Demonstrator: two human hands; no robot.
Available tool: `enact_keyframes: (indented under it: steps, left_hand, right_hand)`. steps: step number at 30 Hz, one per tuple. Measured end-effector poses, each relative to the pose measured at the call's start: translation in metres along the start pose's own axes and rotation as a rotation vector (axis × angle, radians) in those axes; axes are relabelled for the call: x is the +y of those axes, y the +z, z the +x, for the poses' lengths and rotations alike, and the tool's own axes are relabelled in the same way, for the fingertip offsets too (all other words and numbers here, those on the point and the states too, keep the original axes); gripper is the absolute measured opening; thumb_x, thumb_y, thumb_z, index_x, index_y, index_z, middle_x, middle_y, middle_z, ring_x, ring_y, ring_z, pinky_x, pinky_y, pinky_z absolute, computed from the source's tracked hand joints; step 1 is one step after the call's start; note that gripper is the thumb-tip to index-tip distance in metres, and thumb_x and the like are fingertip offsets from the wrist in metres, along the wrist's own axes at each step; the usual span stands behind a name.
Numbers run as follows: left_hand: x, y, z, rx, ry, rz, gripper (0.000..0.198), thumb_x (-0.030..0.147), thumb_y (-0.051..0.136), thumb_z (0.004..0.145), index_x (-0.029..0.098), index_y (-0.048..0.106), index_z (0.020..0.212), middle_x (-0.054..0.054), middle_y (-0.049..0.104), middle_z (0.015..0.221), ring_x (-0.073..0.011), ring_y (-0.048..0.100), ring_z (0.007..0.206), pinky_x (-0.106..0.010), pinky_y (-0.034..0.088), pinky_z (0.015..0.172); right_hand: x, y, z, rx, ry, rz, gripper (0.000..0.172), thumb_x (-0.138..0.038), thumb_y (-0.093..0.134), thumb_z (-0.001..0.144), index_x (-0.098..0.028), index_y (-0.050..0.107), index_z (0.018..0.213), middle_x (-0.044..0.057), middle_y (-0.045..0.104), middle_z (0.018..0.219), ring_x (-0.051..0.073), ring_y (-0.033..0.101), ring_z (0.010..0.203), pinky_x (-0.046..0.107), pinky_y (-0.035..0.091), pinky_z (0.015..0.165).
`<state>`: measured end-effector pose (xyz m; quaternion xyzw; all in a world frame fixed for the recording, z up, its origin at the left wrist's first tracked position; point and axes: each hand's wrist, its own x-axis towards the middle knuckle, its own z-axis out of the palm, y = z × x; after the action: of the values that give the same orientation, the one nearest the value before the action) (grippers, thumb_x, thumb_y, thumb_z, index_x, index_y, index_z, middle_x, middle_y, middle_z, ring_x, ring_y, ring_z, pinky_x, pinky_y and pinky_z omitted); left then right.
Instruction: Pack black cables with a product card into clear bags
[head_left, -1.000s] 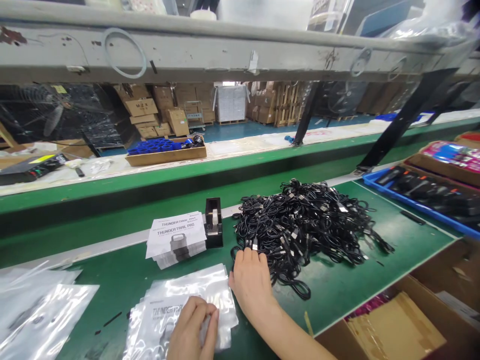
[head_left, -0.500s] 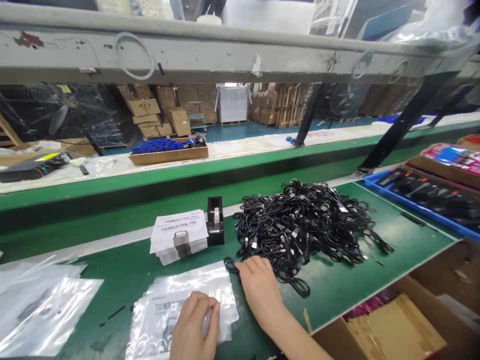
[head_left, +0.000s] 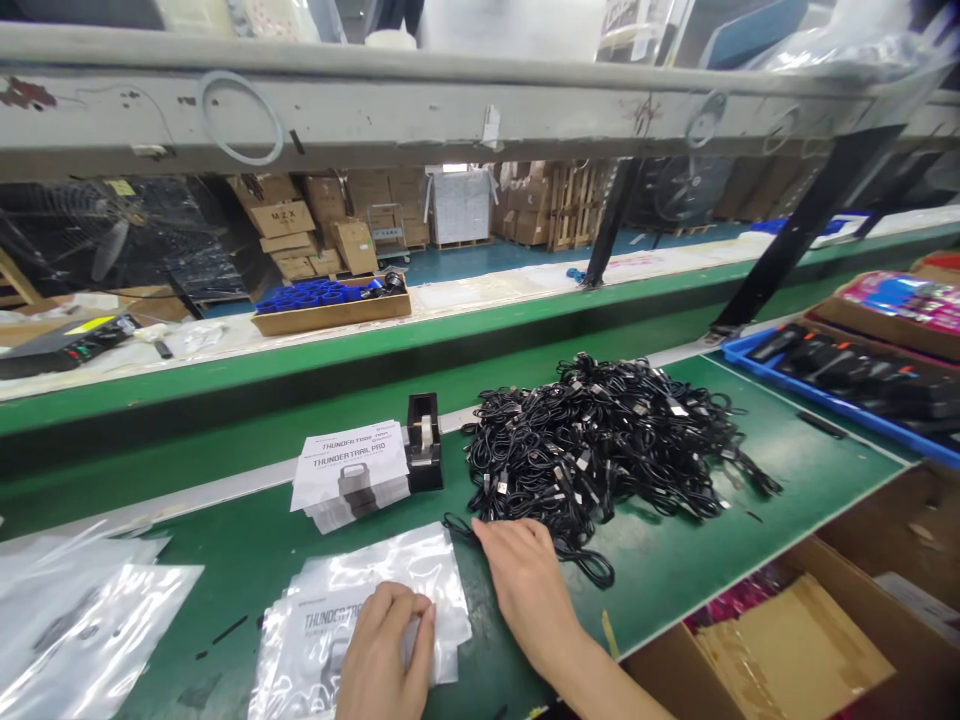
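My left hand (head_left: 386, 655) rests with curled fingers on a stack of clear plastic bags (head_left: 352, 610) printed THUNDER TRAIL, pinching the top bag. My right hand (head_left: 529, 585) lies palm down on the green mat, fingers closed on a coiled black cable (head_left: 459, 526) at the near edge of a big pile of black cables (head_left: 600, 440). Behind the bags sits a stack of white leaflets (head_left: 349, 470) and a black tape dispenser (head_left: 424, 455).
More clear bags (head_left: 75, 620) lie at the far left. A blue tray of black devices (head_left: 847, 385) stands at the right, cardboard boxes (head_left: 787, 650) at the near right. Behind runs a green conveyor (head_left: 300, 385), with a tray of blue parts (head_left: 330, 300) beyond.
My right hand has drawn back from the pile toward me, pulling one coiled cable out onto the mat beside the bags. My left hand has stayed on the bags.
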<state>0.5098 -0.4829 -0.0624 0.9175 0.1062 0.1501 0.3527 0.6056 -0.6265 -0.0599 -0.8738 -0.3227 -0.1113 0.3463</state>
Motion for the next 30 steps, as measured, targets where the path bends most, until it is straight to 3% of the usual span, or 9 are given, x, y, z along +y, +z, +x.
enact_keyframes:
  steps: [2,5,8,13,19,22,26,30]
  left_hand:
    - [0.002,0.0,0.0,0.006,-0.008,-0.003,0.016,0.03,0.043,0.083,0.022,0.052,0.072,-0.001,0.05,0.076,-0.0185,0.049,0.077,-0.033,0.036,0.071]
    - [0.004,0.001,-0.001,0.019,-0.025,-0.019,0.014,0.028,0.044,0.082,0.022,0.053,0.072,-0.001,0.05,0.077,-0.0182,0.049,0.077,-0.032,0.037,0.072]
    - [0.003,0.0,0.0,0.044,-0.115,-0.118,0.014,0.031,0.045,0.081,0.023,0.053,0.075,0.0,0.05,0.08,-0.0155,0.05,0.07,-0.029,0.039,0.066]
    - [0.005,-0.007,0.003,0.112,-0.146,-0.29,0.016,0.037,0.049,0.079,0.023,0.054,0.074,0.0,0.05,0.077,-0.0153,0.051,0.069,-0.026,0.04,0.061]
    - [0.018,-0.007,0.001,0.13,-0.069,-0.277,0.018,0.037,0.052,0.077,0.022,0.059,0.068,-0.002,0.047,0.081,-0.0161,0.05,0.074,-0.027,0.04,0.065]
    - [0.023,-0.011,0.002,0.167,-0.041,-0.273,0.017,0.036,0.052,0.077,0.023,0.06,0.069,-0.002,0.045,0.084,-0.0173,0.049,0.079,-0.029,0.04,0.071]
    - [0.027,-0.03,0.008,0.254,-0.053,-0.229,0.016,0.037,0.052,0.077,0.023,0.059,0.072,-0.002,0.043,0.092,-0.0167,0.048,0.081,-0.03,0.041,0.075]
    - [0.027,-0.061,0.017,0.36,-0.067,-0.162,0.018,0.042,0.053,0.075,0.024,0.056,0.072,-0.002,0.046,0.097,-0.0182,0.05,0.088,-0.032,0.041,0.078]
  right_hand:
    - [-0.003,-0.012,0.002,-0.088,0.23,0.328,0.029,-0.016,0.038,0.086,-0.017,0.059,0.107,0.008,0.066,0.097,0.018,0.059,0.087,0.032,0.044,0.078]
    - [-0.007,-0.017,-0.004,-0.308,0.531,0.714,0.025,-0.024,0.045,0.081,-0.013,0.061,0.098,0.006,0.067,0.077,0.015,0.061,0.063,0.025,0.048,0.058]
    - [-0.007,-0.013,-0.014,-0.375,0.607,0.704,0.019,-0.022,0.051,0.075,-0.013,0.063,0.087,0.002,0.064,0.062,0.013,0.056,0.051,0.023,0.044,0.051]
    - [-0.01,-0.023,-0.011,-0.354,0.484,0.465,0.014,-0.022,0.055,0.073,-0.018,0.067,0.078,0.002,0.066,0.066,0.015,0.058,0.061,0.023,0.042,0.059]
    - [-0.034,-0.025,0.01,-0.35,0.382,0.498,0.008,-0.014,0.062,0.065,-0.016,0.067,0.072,0.002,0.064,0.068,0.012,0.057,0.06,0.018,0.04,0.056]
    - [-0.047,-0.021,0.017,-0.371,0.323,0.49,0.01,-0.017,0.055,0.073,-0.016,0.065,0.072,0.0,0.064,0.065,0.011,0.056,0.059,0.017,0.037,0.054]
    - [-0.063,-0.034,0.028,-0.425,0.082,0.367,0.043,-0.03,0.03,0.091,-0.016,0.061,0.065,-0.001,0.061,0.059,0.01,0.049,0.054,0.019,0.033,0.054]
    - [-0.078,-0.057,0.059,-0.518,-0.248,0.308,0.027,-0.035,0.05,0.083,-0.019,0.062,0.067,-0.005,0.064,0.063,0.01,0.052,0.064,0.02,0.034,0.071]
